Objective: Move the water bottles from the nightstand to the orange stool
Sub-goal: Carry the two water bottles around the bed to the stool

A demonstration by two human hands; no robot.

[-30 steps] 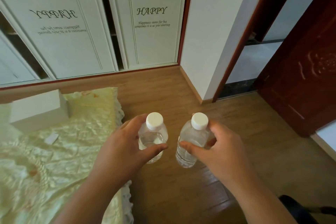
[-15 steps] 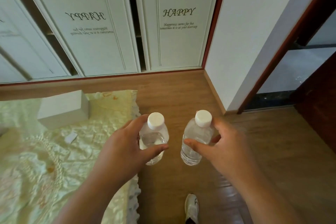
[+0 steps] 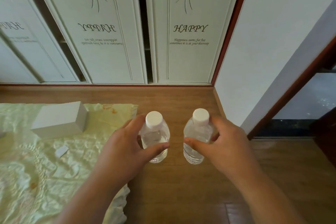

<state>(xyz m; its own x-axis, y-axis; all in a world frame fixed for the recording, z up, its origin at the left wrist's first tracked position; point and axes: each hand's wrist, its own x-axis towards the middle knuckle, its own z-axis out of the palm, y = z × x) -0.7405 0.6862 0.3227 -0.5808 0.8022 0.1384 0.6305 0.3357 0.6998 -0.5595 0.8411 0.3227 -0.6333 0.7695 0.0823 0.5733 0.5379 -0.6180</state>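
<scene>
I carry two clear water bottles with white caps, held upright above the wooden floor. My left hand (image 3: pixel 125 148) wraps the left bottle (image 3: pixel 155 135) from its left side, thumb across the front. On the right bottle (image 3: pixel 197 136), my right hand (image 3: pixel 225 149) grips from the right, its thumb over the middle of the bottle. The bottles are a small gap apart and do not touch. Neither the nightstand nor the orange stool is in view.
A bed with a pale yellow-green cover (image 3: pixel 36 178) fills the lower left, with a white box (image 3: pixel 60 120) and a small white tag (image 3: pixel 61 151) on it. White wardrobe doors (image 3: pixel 112 42) stand ahead. A white wall corner (image 3: pixel 263 60) and a dark red doorframe (image 3: pixel 291 89) are at the right.
The view has swung left and up: the wardrobe doors now fill the top and the dark door has left the frame. Both hands keep the same hold on the bottles.
</scene>
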